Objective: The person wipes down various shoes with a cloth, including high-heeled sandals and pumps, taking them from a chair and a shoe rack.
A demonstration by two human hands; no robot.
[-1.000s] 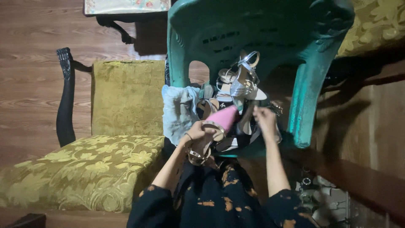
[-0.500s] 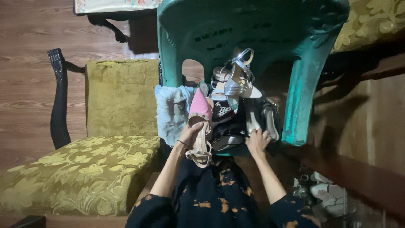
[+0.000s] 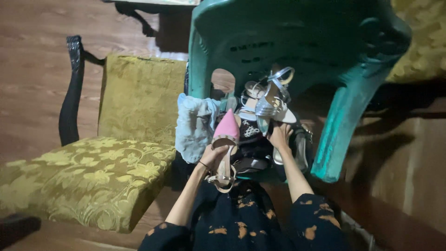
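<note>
— What's the green moulded plastic chair (image 3: 297, 37) like?

— Hard, with a dull sheen. On it, the silver strappy high-heeled sandal (image 3: 272, 100) looks metallic and glossy; the pink pointed shoe with tan straps (image 3: 226, 139) looks matt at its toe.

— And left of the chair?

— A pale blue crumpled cloth (image 3: 195, 125), soft; an olive floral brocade armchair (image 3: 93, 172) with dark polished wood arms; a smooth brown wood-grain floor (image 3: 32, 69).

Shoes (image 3: 260, 125) lie heaped on the plastic chair (image 3: 297, 42). A cloth (image 3: 195, 125) hangs at the heap's left, apparently touching it. The armchair (image 3: 93, 172) stands further left.
</note>
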